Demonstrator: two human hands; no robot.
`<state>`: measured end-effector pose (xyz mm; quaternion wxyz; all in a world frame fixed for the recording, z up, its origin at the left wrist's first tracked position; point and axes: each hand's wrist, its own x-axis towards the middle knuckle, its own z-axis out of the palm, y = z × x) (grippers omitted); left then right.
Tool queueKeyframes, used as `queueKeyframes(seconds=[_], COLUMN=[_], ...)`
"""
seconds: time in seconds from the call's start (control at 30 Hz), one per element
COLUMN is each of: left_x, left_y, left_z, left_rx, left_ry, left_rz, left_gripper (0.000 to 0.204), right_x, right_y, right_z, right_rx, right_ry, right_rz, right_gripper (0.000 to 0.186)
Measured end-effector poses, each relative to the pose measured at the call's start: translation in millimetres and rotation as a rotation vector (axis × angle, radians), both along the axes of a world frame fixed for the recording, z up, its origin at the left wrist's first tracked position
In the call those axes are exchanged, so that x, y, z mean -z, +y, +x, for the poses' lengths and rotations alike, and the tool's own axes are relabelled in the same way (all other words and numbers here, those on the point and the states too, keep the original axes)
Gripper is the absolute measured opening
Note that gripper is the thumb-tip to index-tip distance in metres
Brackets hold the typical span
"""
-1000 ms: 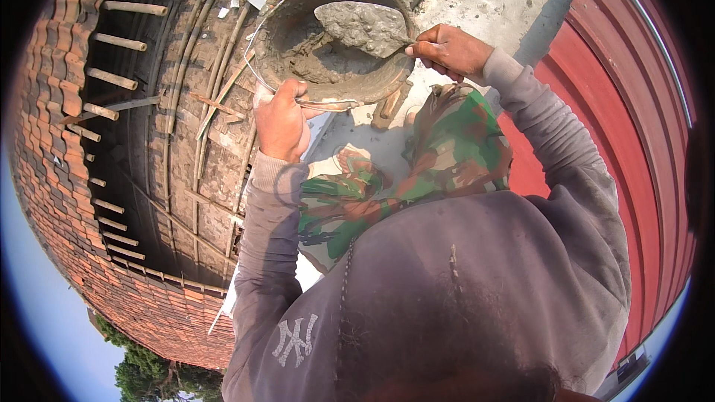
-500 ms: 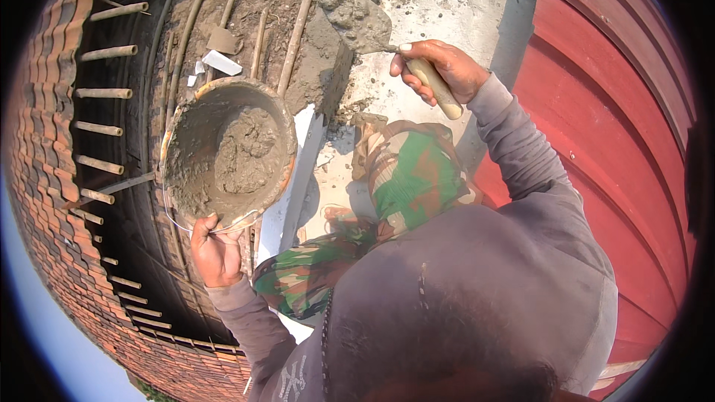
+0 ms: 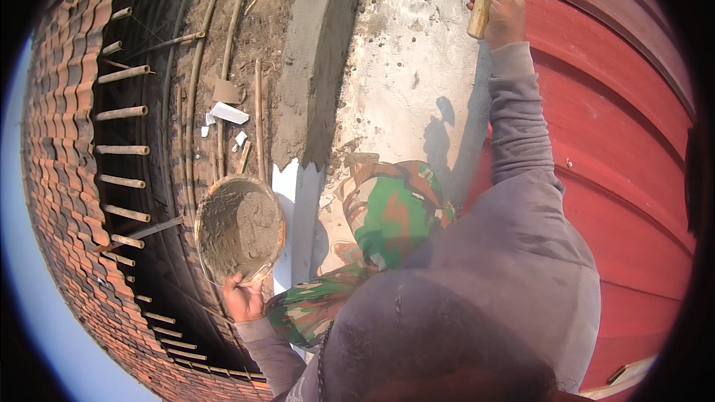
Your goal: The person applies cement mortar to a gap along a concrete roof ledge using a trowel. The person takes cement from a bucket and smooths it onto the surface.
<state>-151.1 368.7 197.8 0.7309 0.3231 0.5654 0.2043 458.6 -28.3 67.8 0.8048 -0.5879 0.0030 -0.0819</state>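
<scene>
My right hand [image 3: 505, 13] is wrapped round the wooden handle of a trowel [image 3: 480, 13], with the arm stretched far forward. Only part of the trowel's grey blade shows at the top edge, so how much mortar is on it cannot be made out. At the lower left, my left hand [image 3: 243, 299] grips the near rim of a round bucket [image 3: 211, 216], close to its thin wire handle. Wet grey mortar [image 3: 257, 222] fills part of the bucket, which tilts toward me.
Right of the bucket, a white block wall [image 3: 284, 216] continues forward as a mortar-coated ledge [image 3: 320, 67]. A pale concrete strip [image 3: 406, 67] separates it from red metal roofing [image 3: 596, 201]. Bamboo poles, white scraps [image 3: 229, 113] and orange roof tiles [image 3: 63, 179] lie left.
My right hand has carried the trowel forward and right, away from the bucket, and the blade has mostly left the view. My left hand keeps hold of the bucket, which now appears lower and smaller.
</scene>
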Motion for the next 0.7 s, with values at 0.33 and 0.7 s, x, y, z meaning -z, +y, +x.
queueKeyframes(seconds=[0.33, 0.7], left_x=[4.6, -0.2], left_y=[-8.1, -25.7], left_z=[7.3, 13.6], left_rx=[0.011, -0.003], left_ry=[0.029, 0.041], left_rz=[0.003, -0.01], left_gripper=[0.044, 0.05], right_x=[162.7, 223.2], right_y=[184.3, 149.1], right_z=[-83.9, -124.9], right_rx=[-0.199, -0.271], right_ry=[0.317, 0.846], right_rz=[-0.983, -0.29], right_gripper=[0.042, 0.029])
